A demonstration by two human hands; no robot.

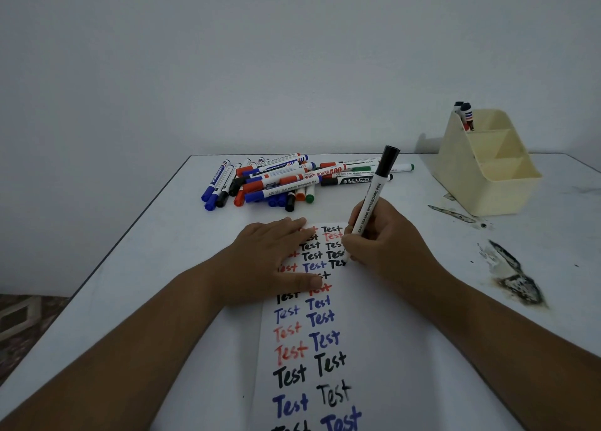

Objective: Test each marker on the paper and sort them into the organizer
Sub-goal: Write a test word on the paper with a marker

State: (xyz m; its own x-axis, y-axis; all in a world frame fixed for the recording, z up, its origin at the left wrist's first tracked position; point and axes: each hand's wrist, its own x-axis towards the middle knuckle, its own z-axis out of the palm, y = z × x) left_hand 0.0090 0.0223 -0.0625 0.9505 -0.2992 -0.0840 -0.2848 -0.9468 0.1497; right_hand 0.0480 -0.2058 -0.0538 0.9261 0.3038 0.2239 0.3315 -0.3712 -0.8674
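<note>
left hand (pixel 273 255): fingers straight, pressing paper (pixel 320 339) flat, hold firm | marker pile (pixel 286 178): behind paper | right hand (pixel 380 238): pinches black marker (pixel 374 199), tip on paper, light strokes | organizer (pixel 487 170): far right

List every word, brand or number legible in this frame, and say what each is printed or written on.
"Test": handwritten repeatedly in black, blue and red on the white paper sheet.
"EASY ERASING WHITEBOARD PEN": white marker with black cap gripped by the right hand.
"WHITEBOARD 500", "Whiteboard", "KREATE EASY ERASING WHITEBOARD PEN": barrels in the pile of loose markers.
Other pile labels and the markers in the cream plastic organizer: too small to read.
</note>
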